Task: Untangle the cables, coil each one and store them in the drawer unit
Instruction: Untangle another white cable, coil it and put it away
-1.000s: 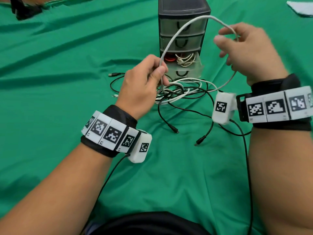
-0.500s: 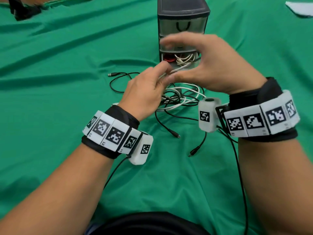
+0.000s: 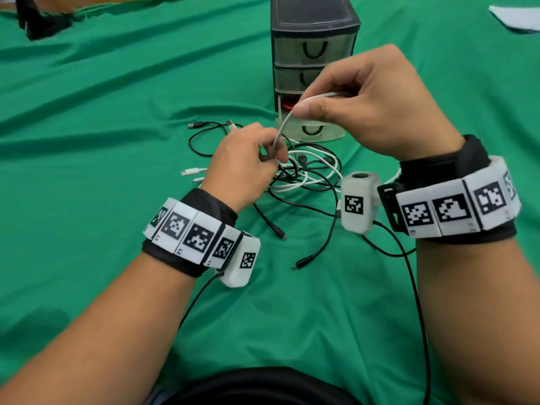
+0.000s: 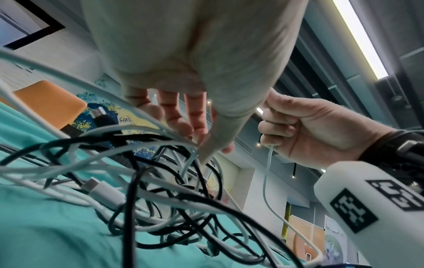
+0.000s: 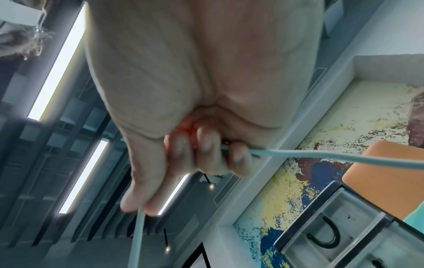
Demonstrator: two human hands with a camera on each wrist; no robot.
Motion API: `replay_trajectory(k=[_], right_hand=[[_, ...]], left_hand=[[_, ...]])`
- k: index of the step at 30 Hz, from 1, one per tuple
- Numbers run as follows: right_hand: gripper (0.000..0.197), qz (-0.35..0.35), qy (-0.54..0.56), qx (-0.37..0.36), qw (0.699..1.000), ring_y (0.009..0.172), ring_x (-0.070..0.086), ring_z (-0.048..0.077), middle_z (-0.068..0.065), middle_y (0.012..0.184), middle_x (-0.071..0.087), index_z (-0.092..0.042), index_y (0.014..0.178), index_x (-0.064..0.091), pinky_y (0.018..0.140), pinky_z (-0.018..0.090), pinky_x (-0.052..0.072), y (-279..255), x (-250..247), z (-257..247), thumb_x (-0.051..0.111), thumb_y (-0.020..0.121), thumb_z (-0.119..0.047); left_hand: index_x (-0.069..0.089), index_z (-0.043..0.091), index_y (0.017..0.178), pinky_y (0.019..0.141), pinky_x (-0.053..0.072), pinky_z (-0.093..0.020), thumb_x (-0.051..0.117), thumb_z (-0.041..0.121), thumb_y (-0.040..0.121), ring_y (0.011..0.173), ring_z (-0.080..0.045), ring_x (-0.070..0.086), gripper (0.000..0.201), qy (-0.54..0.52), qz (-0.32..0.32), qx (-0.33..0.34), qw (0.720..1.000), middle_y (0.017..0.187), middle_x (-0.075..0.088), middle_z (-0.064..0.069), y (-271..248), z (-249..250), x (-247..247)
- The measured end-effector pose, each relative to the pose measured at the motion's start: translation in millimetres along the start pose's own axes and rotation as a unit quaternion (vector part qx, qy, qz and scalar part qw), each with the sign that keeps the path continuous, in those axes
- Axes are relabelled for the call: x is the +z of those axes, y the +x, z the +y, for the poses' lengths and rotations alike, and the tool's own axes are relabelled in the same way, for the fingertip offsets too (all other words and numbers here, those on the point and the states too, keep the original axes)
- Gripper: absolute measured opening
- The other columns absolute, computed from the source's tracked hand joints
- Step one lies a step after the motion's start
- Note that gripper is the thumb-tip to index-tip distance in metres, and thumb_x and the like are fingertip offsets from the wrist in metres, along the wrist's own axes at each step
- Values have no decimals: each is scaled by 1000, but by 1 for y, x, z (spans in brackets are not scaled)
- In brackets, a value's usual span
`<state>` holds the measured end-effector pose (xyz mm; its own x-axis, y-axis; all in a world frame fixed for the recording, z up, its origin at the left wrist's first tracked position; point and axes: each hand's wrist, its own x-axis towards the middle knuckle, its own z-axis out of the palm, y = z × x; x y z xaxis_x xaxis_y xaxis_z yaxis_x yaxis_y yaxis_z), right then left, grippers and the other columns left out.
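A tangle of black and white cables point(image 3: 306, 173) lies on the green cloth in front of the drawer unit point(image 3: 314, 48). A white cable point(image 3: 282, 125) runs taut between my two hands. My right hand point(image 3: 365, 103) is raised before the drawers and grips the cable in its curled fingers point(image 5: 206, 145), thumb pressing on top. My left hand point(image 3: 248, 159) sits lower over the tangle and pinches the same cable point(image 4: 266, 181) between thumb and fingertips point(image 4: 199, 127). The bottom drawer point(image 3: 312, 130) stands pulled out; what lies in it is mostly hidden behind my right hand.
Loose black plug ends point(image 3: 304, 263) trail toward me on the cloth. White plugs point(image 3: 191, 172) and a black USB end point(image 3: 197, 124) lie left of the tangle. A dark object point(image 3: 38, 21) sits at the far left, a white sheet point(image 3: 517, 17) at the far right.
My right hand brought the big raised loop down to my left hand, then lifted slightly, closing round the white cable. My left hand stayed over the tangle, holding that cable.
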<state>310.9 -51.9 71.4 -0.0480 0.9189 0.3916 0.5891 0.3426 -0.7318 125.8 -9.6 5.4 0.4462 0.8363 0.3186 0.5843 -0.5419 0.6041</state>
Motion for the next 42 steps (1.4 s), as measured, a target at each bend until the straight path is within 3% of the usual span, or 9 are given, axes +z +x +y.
replay_trajectory(k=[9,15,19,23,27,32,34,37,42], right_hand=[[13,64,113,-80,988,59,49,0,9,71,62,-10,89,71,58,15,40,-4,-1,-13,77,85,-21],[11,115,145,-47,982,59,47,-4,-19,62,61,-13,87,71,59,14,37,0,-3,-6,74,87,-24],[10,125,95,7,987,56,44,-5,-22,57,59,-23,80,69,58,13,35,1,-10,5,72,88,-28],[8,116,-22,17,993,70,54,-8,-16,77,65,-23,95,72,69,8,38,3,-14,7,70,88,-27],[26,35,-109,-39,993,99,64,-1,-7,106,70,-25,111,71,93,16,47,2,-3,-5,70,85,-21],[16,-148,-146,22,978,78,63,2,-10,83,70,-32,97,75,72,21,47,0,19,-12,77,81,-35],[15,-160,-174,31,971,77,59,9,-8,78,69,-33,90,76,69,25,38,-1,22,-10,78,78,-42],[15,-145,-185,53,970,79,58,11,-12,71,67,-33,83,77,68,25,37,-1,18,-8,78,77,-47],[11,-131,-146,60,979,67,59,1,-14,63,68,-31,77,79,55,11,40,-4,5,-10,81,76,-42]], left_hand=[[76,28,94,84,41,-31,69,30,89,94,-17,53,8,16,-33,0,999,92,51,8,1,-2,-2],[72,14,92,77,46,-38,56,30,97,83,-22,60,23,-5,47,-12,999,84,68,0,-1,-7,-5],[64,14,86,72,45,-37,47,25,102,72,-15,55,26,-29,61,-42,997,68,57,11,-3,-6,-4],[64,13,87,62,29,-31,47,26,102,63,-9,44,27,-30,44,-49,997,64,53,13,-3,-4,-3],[68,17,84,62,36,-33,58,39,96,69,-17,53,27,-1,-8,-48,999,64,58,7,-3,2,0],[66,16,86,70,48,-33,64,42,90,76,-15,61,27,-7,-4,-53,999,76,66,5,-5,3,2],[64,21,93,73,51,-23,74,37,84,78,-4,65,21,-44,-16,-65,997,80,70,9,-8,3,1],[59,32,108,74,45,-7,85,35,72,88,3,64,45,-52,-85,-80,992,90,70,12,-12,2,-1],[62,42,119,85,42,-21,86,32,71,103,-7,60,54,-20,-124,-88,988,109,66,16,-13,-2,-1]])
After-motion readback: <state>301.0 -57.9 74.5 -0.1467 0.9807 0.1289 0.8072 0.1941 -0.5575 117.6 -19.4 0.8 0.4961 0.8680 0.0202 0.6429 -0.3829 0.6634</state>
